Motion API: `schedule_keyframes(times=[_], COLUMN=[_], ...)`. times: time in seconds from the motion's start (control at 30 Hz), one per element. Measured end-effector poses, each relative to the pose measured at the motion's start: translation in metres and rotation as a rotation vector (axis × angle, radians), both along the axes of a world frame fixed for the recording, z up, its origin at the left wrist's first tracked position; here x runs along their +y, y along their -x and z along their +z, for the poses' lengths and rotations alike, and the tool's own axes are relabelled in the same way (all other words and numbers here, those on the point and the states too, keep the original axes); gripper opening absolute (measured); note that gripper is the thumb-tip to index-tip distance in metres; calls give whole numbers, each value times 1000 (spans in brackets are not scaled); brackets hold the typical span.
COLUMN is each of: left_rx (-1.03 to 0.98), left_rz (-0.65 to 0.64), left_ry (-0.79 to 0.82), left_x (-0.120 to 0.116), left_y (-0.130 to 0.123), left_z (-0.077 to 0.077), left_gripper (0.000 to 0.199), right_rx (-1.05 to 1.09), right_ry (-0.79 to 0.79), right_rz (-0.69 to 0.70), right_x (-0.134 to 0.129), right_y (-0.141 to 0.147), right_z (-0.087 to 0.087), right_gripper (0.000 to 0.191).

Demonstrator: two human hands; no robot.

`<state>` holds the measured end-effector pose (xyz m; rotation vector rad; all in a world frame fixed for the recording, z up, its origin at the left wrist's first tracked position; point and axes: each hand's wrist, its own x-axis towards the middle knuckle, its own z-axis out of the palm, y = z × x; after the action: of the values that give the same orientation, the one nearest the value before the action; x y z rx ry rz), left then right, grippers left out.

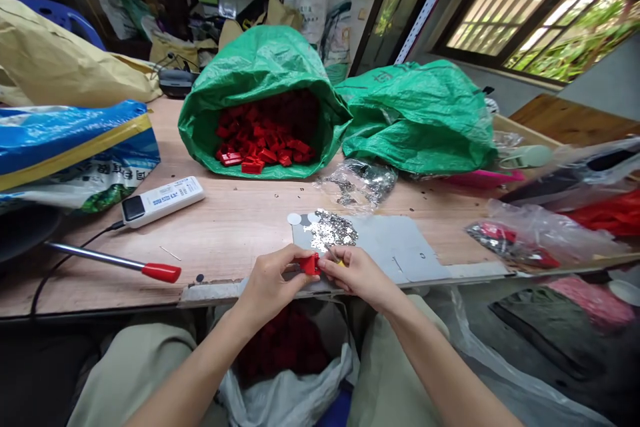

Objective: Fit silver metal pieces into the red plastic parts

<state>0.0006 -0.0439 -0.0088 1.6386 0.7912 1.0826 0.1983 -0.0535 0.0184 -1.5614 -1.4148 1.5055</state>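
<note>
Near the table's front edge, my left hand [273, 280] pinches a small red plastic piece [310, 264] between thumb and fingers. My right hand [357, 273] meets it from the right, its fingers closed on a small tool with a yellow part [341, 263] and a thin grey tip. Just beyond the hands, a pile of small shiny metal pieces [333, 230] lies on a grey mat [400, 243]. My fingertips hide part of the red piece.
Behind stands an open green sack [260, 57] of red pieces, beside another green sack [415, 113]. A white device [167, 200] and red-handled rod [161, 272] lie left. Plastic bags [540, 233] lie right. A pale bag [290, 397] with red pieces sits between the knees.
</note>
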Motion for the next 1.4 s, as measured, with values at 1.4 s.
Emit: schedule_keyframes(times=[1.4], left_rx=[356], left_rz=[84], left_ry=[-163], left_x=[3], left_y=[4], left_z=[2], left_gripper=[25], right_rx=[-283], right_ry=[-518], right_rz=[158], right_x=[-3], right_y=[-21], right_z=[-2], right_gripper=[13])
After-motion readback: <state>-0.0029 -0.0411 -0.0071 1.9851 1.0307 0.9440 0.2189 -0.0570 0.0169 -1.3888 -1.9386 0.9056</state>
